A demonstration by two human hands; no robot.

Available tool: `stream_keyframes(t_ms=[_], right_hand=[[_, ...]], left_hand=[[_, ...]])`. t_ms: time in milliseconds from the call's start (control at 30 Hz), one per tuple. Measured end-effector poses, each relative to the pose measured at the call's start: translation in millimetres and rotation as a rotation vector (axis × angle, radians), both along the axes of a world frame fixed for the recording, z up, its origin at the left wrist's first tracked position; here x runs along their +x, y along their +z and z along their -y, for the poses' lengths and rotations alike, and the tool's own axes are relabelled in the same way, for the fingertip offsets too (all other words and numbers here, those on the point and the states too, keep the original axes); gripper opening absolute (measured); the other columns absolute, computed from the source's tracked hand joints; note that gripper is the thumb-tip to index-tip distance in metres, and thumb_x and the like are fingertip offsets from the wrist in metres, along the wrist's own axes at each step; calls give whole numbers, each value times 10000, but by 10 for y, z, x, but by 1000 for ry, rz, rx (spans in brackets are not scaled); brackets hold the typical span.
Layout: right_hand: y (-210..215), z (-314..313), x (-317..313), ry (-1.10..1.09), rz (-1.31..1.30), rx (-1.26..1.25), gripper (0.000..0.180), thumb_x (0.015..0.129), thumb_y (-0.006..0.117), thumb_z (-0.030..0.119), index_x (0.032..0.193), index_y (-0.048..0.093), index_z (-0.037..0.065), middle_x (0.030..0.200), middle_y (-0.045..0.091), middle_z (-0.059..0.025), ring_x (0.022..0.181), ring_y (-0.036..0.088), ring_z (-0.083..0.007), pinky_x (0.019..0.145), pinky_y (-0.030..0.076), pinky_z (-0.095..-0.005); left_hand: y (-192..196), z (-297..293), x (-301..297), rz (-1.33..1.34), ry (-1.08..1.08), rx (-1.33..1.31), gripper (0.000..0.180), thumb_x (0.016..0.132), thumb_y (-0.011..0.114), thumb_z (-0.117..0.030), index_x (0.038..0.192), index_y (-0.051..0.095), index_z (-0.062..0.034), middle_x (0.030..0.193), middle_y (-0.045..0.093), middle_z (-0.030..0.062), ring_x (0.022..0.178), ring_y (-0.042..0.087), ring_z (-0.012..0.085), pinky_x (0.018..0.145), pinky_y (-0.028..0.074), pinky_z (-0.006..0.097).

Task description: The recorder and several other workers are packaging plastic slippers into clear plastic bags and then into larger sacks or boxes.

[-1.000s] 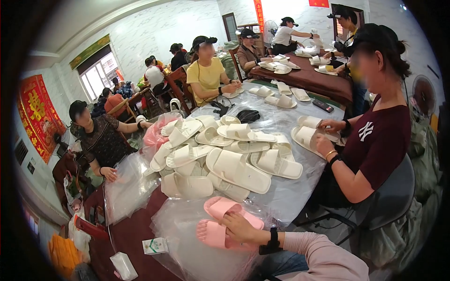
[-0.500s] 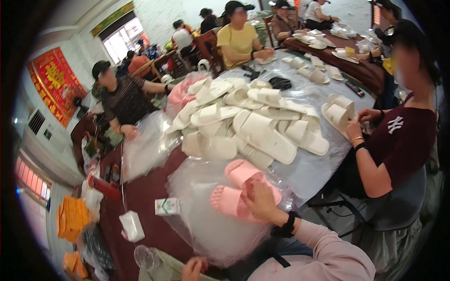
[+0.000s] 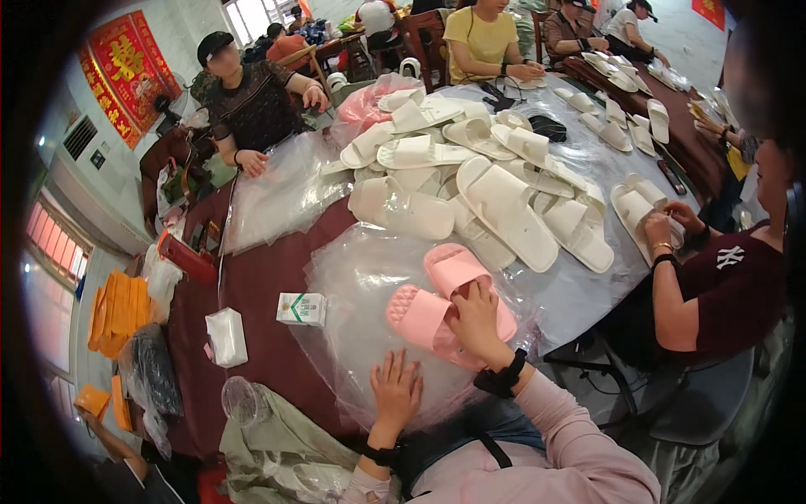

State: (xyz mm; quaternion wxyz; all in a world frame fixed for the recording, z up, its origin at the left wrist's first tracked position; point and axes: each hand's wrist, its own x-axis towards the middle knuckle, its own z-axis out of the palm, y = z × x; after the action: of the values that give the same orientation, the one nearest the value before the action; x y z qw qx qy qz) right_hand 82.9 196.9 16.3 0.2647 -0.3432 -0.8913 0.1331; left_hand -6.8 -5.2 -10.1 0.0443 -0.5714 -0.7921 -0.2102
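A pair of pink slippers [image 3: 417, 317] lies side by side on a stack of clear plastic bags [image 3: 348, 269] at the near part of the table. My right hand [image 3: 475, 317] is closed on the slippers around their straps and inner edges; some fingertips are hidden. My left hand [image 3: 396, 390] rests flat on the bags just left of the slippers, fingers spread and holding nothing. Beyond the bags is a large heap of cream-white slippers [image 3: 504, 214], stacked loosely over one another.
A small white-and-green carton [image 3: 300, 309], a white packet [image 3: 225, 338] and a clear plastic cup [image 3: 245, 400] are to the left, with a red cylinder [image 3: 186, 257] farther off. Co-workers sit around the table; one at right handles a white slipper [image 3: 634, 206]. More plastic bags [image 3: 281, 189] lie at far left.
My left hand has come up from the lower edge onto the bags, its fingers now spread. My right hand stays on the pink slippers. The head view has shifted.
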Motion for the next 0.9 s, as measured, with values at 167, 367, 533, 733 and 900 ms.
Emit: stream_keyframes(t_ms=[167, 367, 533, 733, 900], right_hand=[[-73, -76, -10, -18, -51, 8, 272, 662, 623, 159, 905, 626, 37, 1082, 511, -169, 1050, 433, -363, 870, 322, -473], [326, 49, 409, 246, -301, -63, 301, 652, 590, 108, 937, 641, 25, 1137, 506, -187, 1092, 419, -390, 892, 334, -476], [603, 181, 798, 894, -229, -665, 304, 809, 595, 123, 1107, 621, 67, 1192, 557, -142, 1150, 491, -322, 966, 362, -397], [589, 379, 1018, 1105, 4, -921, 346, 853, 516, 140, 1186, 559, 56, 1296, 468, -145, 1211, 414, -302, 1022, 300, -386], [703, 338, 996, 1060, 19, -991, 317, 865, 539, 183, 1154, 592, 65, 1240, 509, -152, 1162, 461, -318, 984, 343, -388]], left_hand=[[69, -56, -16, 83, -20, 24, 335, 811, 587, -266, 1124, 580, -147, 1340, 426, 145, 1247, 368, 334, 986, 231, 523], [262, -1, -5, 41, -87, -33, 308, 807, 586, -339, 1082, 641, -212, 1336, 399, 188, 1235, 359, 384, 966, 227, 570], [-60, 109, -22, -27, -62, -99, 348, 804, 538, -361, 1124, 622, -255, 1371, 355, 172, 1252, 339, 368, 968, 221, 586], [-144, 87, -46, -118, -28, -109, 481, 838, 451, -362, 1301, 465, -234, 1376, 364, 145, 1261, 338, 335, 972, 235, 568], [-62, 40, -89, -36, -32, -124, 524, 837, 457, -316, 1297, 446, -67, 1341, 419, 142, 1210, 416, 301, 976, 274, 517]])
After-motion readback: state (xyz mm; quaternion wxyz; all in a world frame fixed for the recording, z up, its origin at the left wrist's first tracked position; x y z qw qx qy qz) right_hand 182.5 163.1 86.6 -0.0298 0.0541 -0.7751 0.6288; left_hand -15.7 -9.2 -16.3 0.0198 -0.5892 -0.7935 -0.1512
